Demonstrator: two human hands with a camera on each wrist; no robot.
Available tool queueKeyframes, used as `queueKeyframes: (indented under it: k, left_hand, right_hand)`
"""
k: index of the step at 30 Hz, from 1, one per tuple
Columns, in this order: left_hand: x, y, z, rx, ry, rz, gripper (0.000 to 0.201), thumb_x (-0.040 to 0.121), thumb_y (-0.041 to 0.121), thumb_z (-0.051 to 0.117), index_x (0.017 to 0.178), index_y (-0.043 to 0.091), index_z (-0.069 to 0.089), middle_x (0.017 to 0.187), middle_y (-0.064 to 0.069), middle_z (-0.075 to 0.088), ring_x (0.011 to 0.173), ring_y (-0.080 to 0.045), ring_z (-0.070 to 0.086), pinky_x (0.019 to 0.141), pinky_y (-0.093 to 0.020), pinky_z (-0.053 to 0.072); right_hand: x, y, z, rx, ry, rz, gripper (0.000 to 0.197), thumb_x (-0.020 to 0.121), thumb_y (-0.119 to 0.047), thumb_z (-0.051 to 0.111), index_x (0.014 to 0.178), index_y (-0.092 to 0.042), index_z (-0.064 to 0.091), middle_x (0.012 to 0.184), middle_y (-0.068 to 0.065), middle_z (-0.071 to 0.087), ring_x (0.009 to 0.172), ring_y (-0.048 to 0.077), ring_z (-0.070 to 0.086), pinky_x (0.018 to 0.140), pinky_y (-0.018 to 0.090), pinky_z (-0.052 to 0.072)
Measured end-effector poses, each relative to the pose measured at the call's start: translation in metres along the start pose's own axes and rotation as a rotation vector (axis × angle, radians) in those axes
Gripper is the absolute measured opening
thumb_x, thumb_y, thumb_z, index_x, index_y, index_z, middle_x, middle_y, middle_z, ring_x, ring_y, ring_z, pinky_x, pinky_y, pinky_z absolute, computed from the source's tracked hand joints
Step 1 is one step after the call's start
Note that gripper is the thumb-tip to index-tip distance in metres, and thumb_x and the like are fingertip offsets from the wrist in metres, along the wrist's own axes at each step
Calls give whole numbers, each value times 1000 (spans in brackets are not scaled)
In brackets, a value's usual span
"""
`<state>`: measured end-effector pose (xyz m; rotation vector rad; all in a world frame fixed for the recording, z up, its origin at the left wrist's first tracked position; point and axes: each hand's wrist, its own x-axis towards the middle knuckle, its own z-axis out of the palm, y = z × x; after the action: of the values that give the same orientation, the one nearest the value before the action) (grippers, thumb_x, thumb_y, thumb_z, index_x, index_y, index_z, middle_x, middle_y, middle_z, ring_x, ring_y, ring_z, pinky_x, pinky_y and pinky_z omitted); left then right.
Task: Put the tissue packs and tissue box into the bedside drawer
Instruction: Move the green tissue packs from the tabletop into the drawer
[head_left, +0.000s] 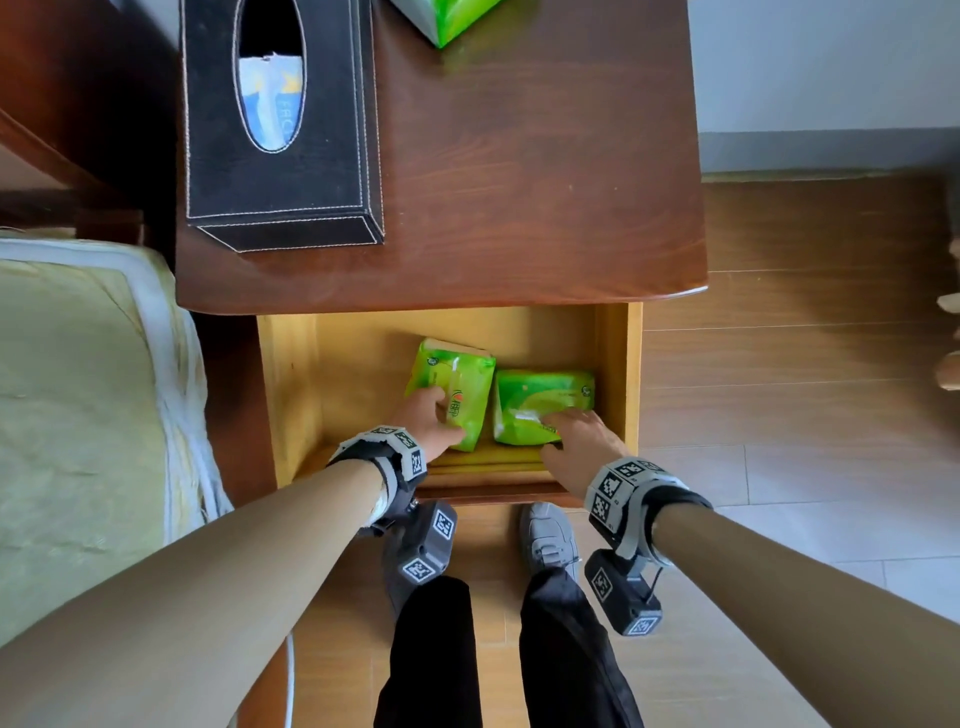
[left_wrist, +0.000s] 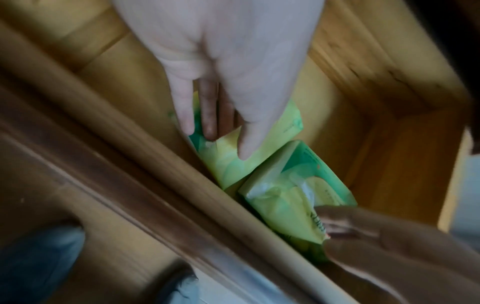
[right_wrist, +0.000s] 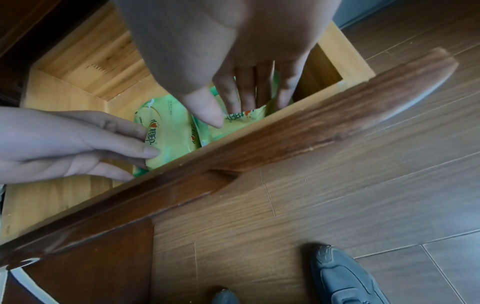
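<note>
Black tissue box (head_left: 280, 119) stands on the counter (head_left: 519, 182) at its left side, not yet stowed; it is the bulkiest item, and the judgement is that it may not fit unless the free floor at the left of the bedside drawer (head_left: 296, 384) is kept open. Left hand (head_left: 428, 418) is down inside the drawer with fingers lying straight along the left tissue pack (head_left: 457, 384), touching it rather than clasping it; the wrist view confirms flat fingers on the wrapper. Just beside it, nearly touching, lies the right tissue pack (head_left: 543, 400), under the extended fingers of the right hand (head_left: 576, 439), likewise pressing and not gripping. Both packs sit toward the front right of the drawer, close against the front panel. Risks noted: the soft wrappers may slide or tilt when the hands lift away, spreading into the space the box needs; a pack ridden up against the front panel could catch when the drawer closes. A third tissue pack (head_left: 447, 18) remains at the far edge of the counter, partly out of frame, and could be overlooked
</note>
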<state>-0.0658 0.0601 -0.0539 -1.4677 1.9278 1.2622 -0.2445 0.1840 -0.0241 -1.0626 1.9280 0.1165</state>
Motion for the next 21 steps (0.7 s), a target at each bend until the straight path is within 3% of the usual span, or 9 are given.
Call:
queueKeyframes:
  k: [2,4,7,9,10,12,16,21]
  left_hand:
    - [1,1,2,-17,23,-6,23,79,25,73,80,13,53,72,1,53,70,-20,50,51,-25,30]
    - [0,1,2,-16,13,5,29,81,24,72,68,14,48,65,1,48,66,-21,48,50,-25,27]
    - [-1,4,-5,-39,53,57,14,85,16,68,85,6,58,79,-2,55,78,-22,52,54,-22,34]
    - [-6,8,-13,-52,129,117,9,89,9,62,93,12,56,84,5,51,82,-20,51,60,-22,40]
    - [-8,10,-18,-3,185,165,12,90,8,60,90,18,53,78,8,49,77,-20,51,55,-23,38]
    - [-12,13,-28,165,288,242,14,89,8,58,85,20,52,70,9,43,65,-19,47,47,-24,28]
    - [-15,26,-36,263,379,369,15,90,6,56,96,19,62,85,9,47,74,-16,43,56,-28,32]
    - [-4,50,-23,306,445,481,21,88,2,58,97,19,66,90,4,56,79,-21,55,53,-27,33]
  right_hand:
    - [1,3,1,-18,-12,-1,49,88,-24,49,137,-24,50,143,-1,48,136,18,35,108,38,37]
    - [2,6,2,-68,-7,3,44,89,-26,51,133,-25,53,141,-3,50,135,18,36,106,37,38]
    - [5,8,3,-187,50,15,33,93,-26,52,124,-26,61,126,1,59,125,21,46,95,39,50]
    - [5,6,3,-320,39,34,29,94,-15,50,117,-23,65,114,5,62,117,23,52,83,40,57]
    - [5,6,4,-353,23,51,30,93,-10,49,116,-22,65,114,5,61,117,23,51,80,40,58]
    - [7,5,8,-353,7,85,36,92,-11,47,121,-24,62,121,4,57,120,22,49,80,40,56]
    - [6,3,8,-287,1,132,42,91,-20,42,131,-24,54,132,2,50,121,22,49,85,40,52]
    - [-2,19,2,-62,97,-31,42,88,-21,45,130,-23,49,135,3,44,123,24,42,88,40,49]
